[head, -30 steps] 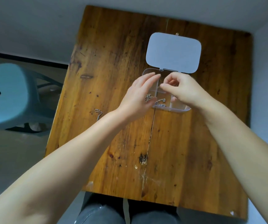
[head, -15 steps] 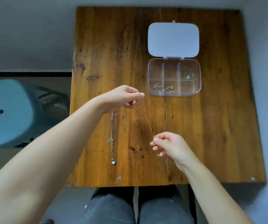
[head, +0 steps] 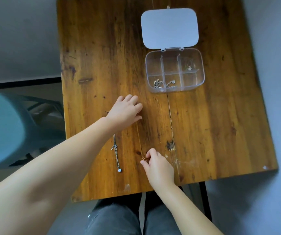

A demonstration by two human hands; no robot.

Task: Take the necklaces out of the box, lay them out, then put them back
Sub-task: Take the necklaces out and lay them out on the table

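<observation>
Bare forearms without sleeves, left grip and right grip ringless, dark grey jeans

The table was made of varnished wood, pretty glossy but scuffed and cracked along a seam. The box was clear, smooth plastic, its lid looking frosted and matt. Thin metal chain was seen in the silver necklace and gold necklace.

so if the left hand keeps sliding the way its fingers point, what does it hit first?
Probably the clear box. The left hand points up and right across bare table, toward the box's near-left corner holding chains. Nothing lies between, though the exact heading is hard to judge.
</observation>
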